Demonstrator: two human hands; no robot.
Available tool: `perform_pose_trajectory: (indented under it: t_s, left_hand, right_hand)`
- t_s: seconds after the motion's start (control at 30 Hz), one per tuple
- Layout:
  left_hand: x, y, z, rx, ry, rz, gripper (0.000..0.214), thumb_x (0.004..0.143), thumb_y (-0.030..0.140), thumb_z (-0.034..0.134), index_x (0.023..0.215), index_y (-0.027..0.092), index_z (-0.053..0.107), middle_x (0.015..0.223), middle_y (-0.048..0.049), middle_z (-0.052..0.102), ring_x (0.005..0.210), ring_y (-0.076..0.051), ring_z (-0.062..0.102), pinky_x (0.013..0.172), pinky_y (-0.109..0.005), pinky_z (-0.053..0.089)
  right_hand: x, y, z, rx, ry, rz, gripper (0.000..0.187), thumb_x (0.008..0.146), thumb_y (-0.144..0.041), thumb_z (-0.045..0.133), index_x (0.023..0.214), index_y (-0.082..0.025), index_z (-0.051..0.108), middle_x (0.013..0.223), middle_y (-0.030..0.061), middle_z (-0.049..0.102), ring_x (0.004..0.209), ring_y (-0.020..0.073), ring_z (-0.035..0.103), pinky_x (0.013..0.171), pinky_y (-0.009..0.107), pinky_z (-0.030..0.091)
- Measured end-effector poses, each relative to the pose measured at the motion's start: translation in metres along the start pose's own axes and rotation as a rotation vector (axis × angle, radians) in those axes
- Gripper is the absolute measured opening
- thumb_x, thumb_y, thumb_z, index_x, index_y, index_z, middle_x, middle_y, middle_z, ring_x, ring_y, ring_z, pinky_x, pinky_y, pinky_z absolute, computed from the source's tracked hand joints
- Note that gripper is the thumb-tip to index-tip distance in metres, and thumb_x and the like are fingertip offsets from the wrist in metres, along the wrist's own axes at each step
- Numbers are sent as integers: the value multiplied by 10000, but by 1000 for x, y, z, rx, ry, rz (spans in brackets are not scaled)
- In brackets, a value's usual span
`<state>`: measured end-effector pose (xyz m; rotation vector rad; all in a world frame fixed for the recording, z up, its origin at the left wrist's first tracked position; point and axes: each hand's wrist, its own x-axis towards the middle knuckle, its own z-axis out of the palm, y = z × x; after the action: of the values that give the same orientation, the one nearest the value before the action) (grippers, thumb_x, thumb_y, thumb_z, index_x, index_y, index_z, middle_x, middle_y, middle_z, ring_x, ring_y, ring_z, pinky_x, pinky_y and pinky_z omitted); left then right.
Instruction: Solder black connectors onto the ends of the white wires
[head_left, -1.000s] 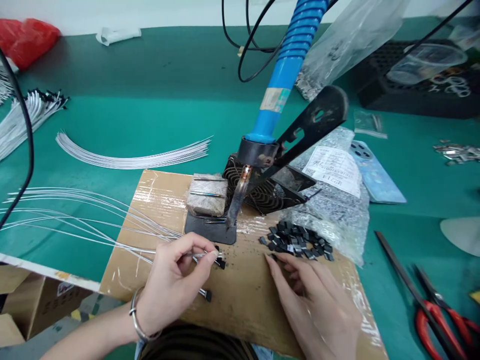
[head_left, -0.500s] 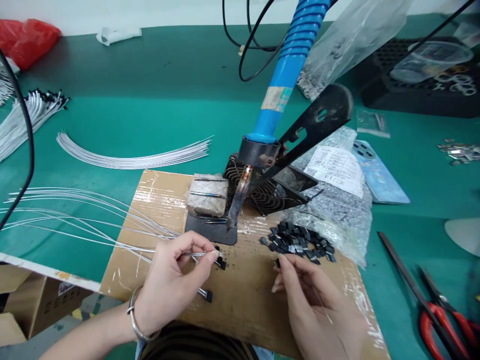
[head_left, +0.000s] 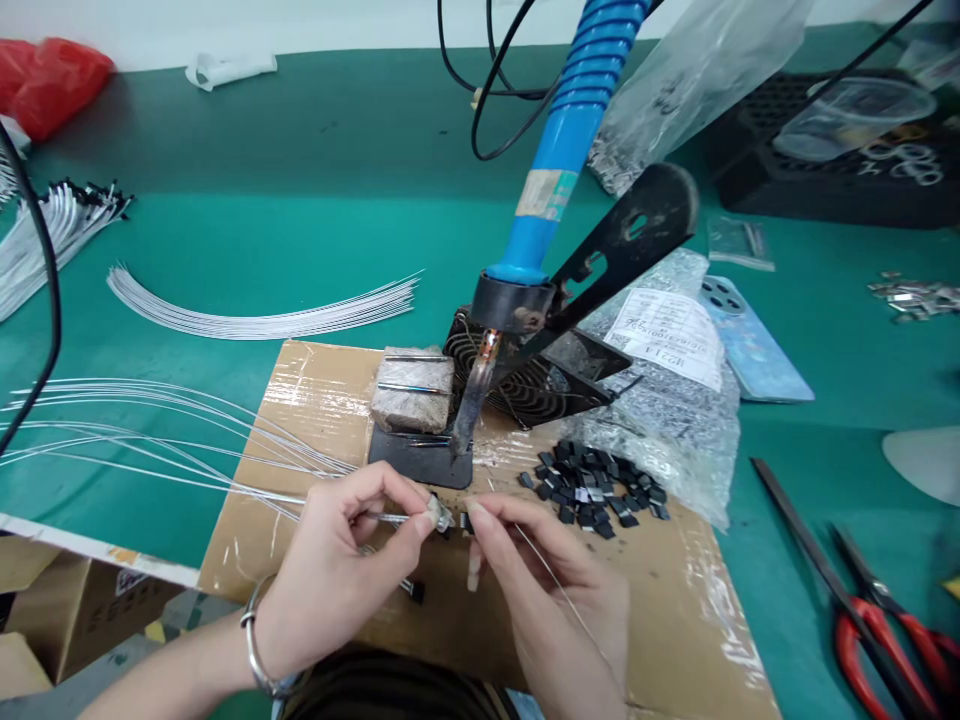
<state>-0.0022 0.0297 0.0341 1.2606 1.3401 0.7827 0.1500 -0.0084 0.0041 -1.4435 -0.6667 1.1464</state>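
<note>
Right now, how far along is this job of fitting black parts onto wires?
Done, it seems: a bundle of wires with black tips lies far left. In hand: the left hand pinches one wire, the right hand holds a black part at its end. Left: a pile of black parts and many bare wires.

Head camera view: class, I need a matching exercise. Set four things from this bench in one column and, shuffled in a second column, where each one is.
Things:
1 soldering iron
2 scissors
3 small black parts
4 thin wire

Places:
A pinched in the left hand
B lying on the green mat, far right
C propped in the black stand
D heaped on the cardboard

Pairs: 1-C, 2-B, 3-D, 4-A.
</note>
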Motion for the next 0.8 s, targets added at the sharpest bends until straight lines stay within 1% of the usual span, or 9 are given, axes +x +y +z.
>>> perform_pose_trajectory:
  t_s: [0.1, 0.23, 0.37, 0.47, 0.67, 0.8]
  left_hand:
    - [-1, 1, 1, -27, -27, -22, 121, 847, 230, 700, 745, 166, 698, 794, -73, 800, 700, -159, 697, 633, -225, 541]
    - [0, 1, 2, -6, -40, -32, 138, 855, 254, 695, 748, 166, 694, 804, -78, 795, 679, -163, 683, 603, -234, 517]
    - [0, 1, 2, 13, -50, -33, 150, 855, 262, 685, 739, 166, 692, 812, -81, 791, 645, -155, 652, 564, -236, 472]
    - [0, 2, 2, 19, -52, -37, 149, 848, 259, 686, 733, 165, 689, 807, -80, 782, 625, -150, 634, 541, -236, 439]
    - [2, 3, 3, -4, -48, -58, 144, 834, 240, 699, 715, 160, 680, 814, -80, 780, 602, -127, 594, 529, -219, 408]
    - [2, 3, 3, -23, -50, -45, 125, 824, 212, 708, 716, 156, 677, 818, -79, 786, 622, -123, 616, 549, -201, 438]
  right_hand:
    - [-4, -3, 5, -5, 0, 54, 93, 856, -335, 831, 805, -259, 841, 585, -31, 663, 497, 85, 573, 504, 165, 496]
    - [-5, -4, 4, -68, -19, 25, 125, 859, -353, 823, 793, -250, 842, 576, -26, 661, 474, 97, 577, 481, 188, 492]
    - [-4, -3, 4, -80, -10, 11, 120, 845, -352, 822, 777, -256, 845, 537, -40, 615, 466, 100, 570, 479, 191, 486]
    - [-3, -2, 4, -96, -15, 3, 147, 843, -374, 828, 775, -245, 847, 518, -35, 597, 466, 115, 567, 469, 207, 484]
    - [-3, 0, 2, -105, -42, 13, 183, 857, -407, 825, 795, -235, 840, 532, -23, 621, 471, 136, 574, 469, 238, 494]
    - [-3, 0, 3, -81, -31, 25, 158, 856, -389, 824, 795, -244, 838, 533, -30, 623, 473, 128, 574, 482, 228, 496]
